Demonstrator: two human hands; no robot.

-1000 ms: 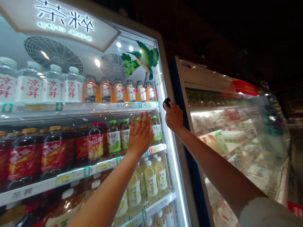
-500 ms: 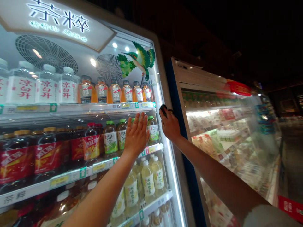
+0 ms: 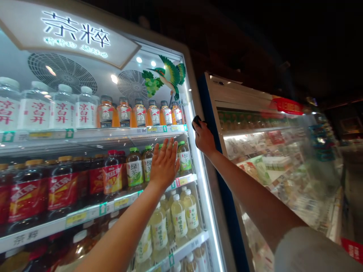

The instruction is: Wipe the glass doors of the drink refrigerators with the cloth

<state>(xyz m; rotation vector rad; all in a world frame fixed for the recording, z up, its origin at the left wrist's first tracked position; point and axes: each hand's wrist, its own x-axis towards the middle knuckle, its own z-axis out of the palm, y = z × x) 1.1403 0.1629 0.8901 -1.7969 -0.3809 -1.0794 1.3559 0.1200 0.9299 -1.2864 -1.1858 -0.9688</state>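
Note:
My left hand [image 3: 164,164] lies flat with its fingers spread against the glass door of a lit drinks cooler [image 3: 191,109], in front of the green tea bottles [image 3: 134,168]. At the cooler's right frame, my right hand [image 3: 204,139] is wrapped round a small black object [image 3: 196,121]; what it is cannot be made out. Behind the glass, orange drink bottles [image 3: 139,114] stand on the upper shelf and pale yellow bottles [image 3: 179,217] on a lower one.
On the right stands a second open-front chilled case [image 3: 244,88] with packaged goods on its shelves. A red sign [image 3: 287,106] hangs on its top edge. Dark-labelled bottles with red wraps [image 3: 62,185] fill the cooler's left side.
My right hand has moved slightly up along the cooler's frame with the black object. My left hand stays flat on the glass. The view has shifted a little.

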